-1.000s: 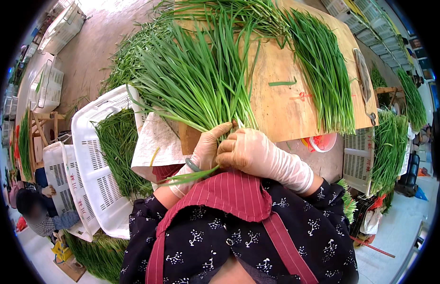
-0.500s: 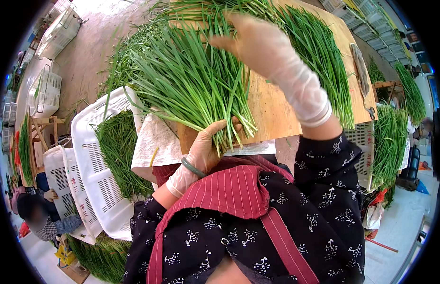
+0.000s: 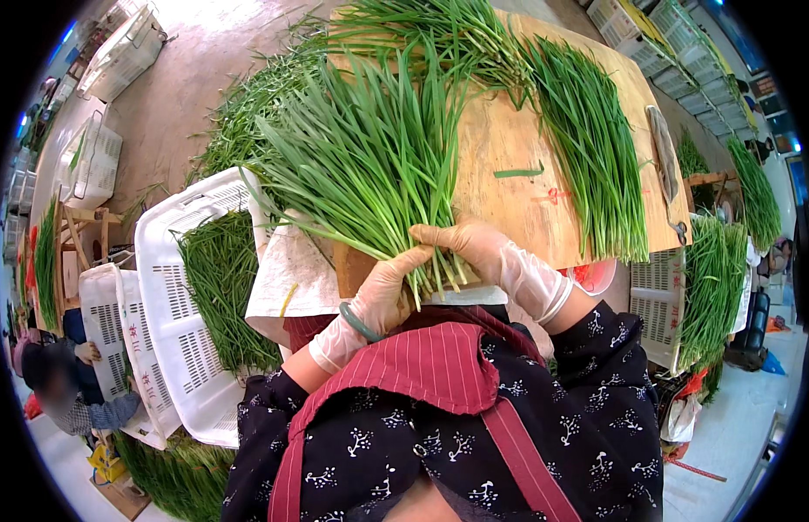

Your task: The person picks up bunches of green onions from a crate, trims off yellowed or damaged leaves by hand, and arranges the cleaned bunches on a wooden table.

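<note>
Left grip (image 3: 382,294), right grip (image 3: 477,247) closed around green stalks (image 3: 396,196).

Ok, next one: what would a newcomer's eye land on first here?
The big fan of long green stalks, held near its pale lower ends by the left hand and right hand, at centre. Next, a neat green bunch lying on the right side of the wooden board. Then the white slotted crate at left, holding more greens.

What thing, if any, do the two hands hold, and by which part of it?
A bunch of garlic chives: the left hand and right hand both hold it by the pale lower stalks, near their ends.
</note>
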A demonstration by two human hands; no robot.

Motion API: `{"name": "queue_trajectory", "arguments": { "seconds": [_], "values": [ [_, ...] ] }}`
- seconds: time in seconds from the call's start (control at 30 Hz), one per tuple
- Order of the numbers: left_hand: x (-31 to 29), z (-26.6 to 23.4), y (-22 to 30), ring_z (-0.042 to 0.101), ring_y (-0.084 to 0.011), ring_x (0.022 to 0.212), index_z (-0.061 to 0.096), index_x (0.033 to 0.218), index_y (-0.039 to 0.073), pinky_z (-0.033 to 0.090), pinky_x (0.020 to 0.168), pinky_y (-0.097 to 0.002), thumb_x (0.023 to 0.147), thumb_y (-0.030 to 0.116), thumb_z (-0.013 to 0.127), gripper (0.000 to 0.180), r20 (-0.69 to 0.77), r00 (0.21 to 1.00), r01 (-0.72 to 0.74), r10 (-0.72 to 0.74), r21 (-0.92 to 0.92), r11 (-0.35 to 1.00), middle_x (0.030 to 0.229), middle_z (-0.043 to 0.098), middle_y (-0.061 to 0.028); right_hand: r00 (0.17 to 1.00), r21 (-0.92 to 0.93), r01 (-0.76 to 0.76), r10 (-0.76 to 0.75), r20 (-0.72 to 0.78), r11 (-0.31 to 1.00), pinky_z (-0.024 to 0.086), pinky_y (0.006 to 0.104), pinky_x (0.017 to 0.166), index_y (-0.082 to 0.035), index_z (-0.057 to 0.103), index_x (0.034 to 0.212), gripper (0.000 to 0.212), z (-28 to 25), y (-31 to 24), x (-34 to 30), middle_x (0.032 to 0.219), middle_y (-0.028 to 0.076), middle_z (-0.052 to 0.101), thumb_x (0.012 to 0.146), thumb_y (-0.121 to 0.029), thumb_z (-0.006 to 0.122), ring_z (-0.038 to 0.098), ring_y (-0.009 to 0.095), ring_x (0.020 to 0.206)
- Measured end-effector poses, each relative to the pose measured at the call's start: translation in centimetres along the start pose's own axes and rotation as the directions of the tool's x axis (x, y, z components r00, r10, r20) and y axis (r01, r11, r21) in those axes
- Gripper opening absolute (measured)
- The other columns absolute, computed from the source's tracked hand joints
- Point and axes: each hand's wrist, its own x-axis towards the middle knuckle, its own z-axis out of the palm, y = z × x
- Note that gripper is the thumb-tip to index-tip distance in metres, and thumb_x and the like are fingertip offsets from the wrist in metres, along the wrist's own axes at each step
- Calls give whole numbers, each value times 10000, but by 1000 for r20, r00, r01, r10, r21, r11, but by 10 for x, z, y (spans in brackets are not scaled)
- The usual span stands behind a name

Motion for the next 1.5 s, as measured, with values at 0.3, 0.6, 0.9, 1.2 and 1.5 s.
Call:
{"name": "queue_trajectory", "arguments": {
  "seconds": [0.3, 0.6, 0.9, 1.2, 1.5],
  "values": [
    [12, 25, -1, 566, -174, 940, 535, 1076, 22, 481, 802, -341, 799, 87, 618, 296, 110, 992, 0, -59, 468, 884, 1012, 585, -73, 948, -689, 253, -316, 36, 679, 439, 311, 831, 88, 316, 1217, 954, -7, -13, 11, 1044, 234, 550, 518, -350, 797, 545, 292, 969],
    [20, -9, 23, 408, -208, 1157, 343, 1275, 36, 314, 988, -397, 769, 347, 639, 664, 225, 973, 211, -56, -756, 620, 1259, 423, -77, 931, -957, 158, -358, 64, 241, 468, 384, 741, -16, 247, 1287, 837, -1, -36, -27, 950, 230, 582, 630, -215, 726, 585, 352, 862],
    [22, 38, 99, 540, -218, 996, 484, 1124, 24, 444, 882, -362, 799, 47, 568, 336, 205, 627, -778, 752, 198, 596, 1102, 550, -86, 525, -820, 494, -851, 15, 290, 466, 353, 791, 6, 248, 1289, 945, 26, -22, 12, 1063, 203, 539, 553, -200, 805, 553, 317, 974],
    [27, 71, 147, 561, -163, 915, 543, 1039, 46, 452, 814, -291, 618, 24, 760, 474, 494, 586, -796, 642, 499, 342, 978, 600, -45, 573, -343, 782, -817, 69, 520, 446, 298, 833, -23, 422, 1164, 790, 10, -71, 72, 1058, 82, 571, 517, -176, 849, 531, 171, 979],
    [57, 47, 119, 564, -136, 861, 549, 1027, 11, 464, 760, -268, 619, -5, 750, 456, 324, 695, -693, 642, 543, 475, 969, 604, -44, 404, -500, 809, -910, 93, 308, 413, 338, 877, -35, 405, 1196, 810, -3, -50, 95, 1140, 102, 529, 539, -228, 837, 504, 221, 1046]
  ]
}}
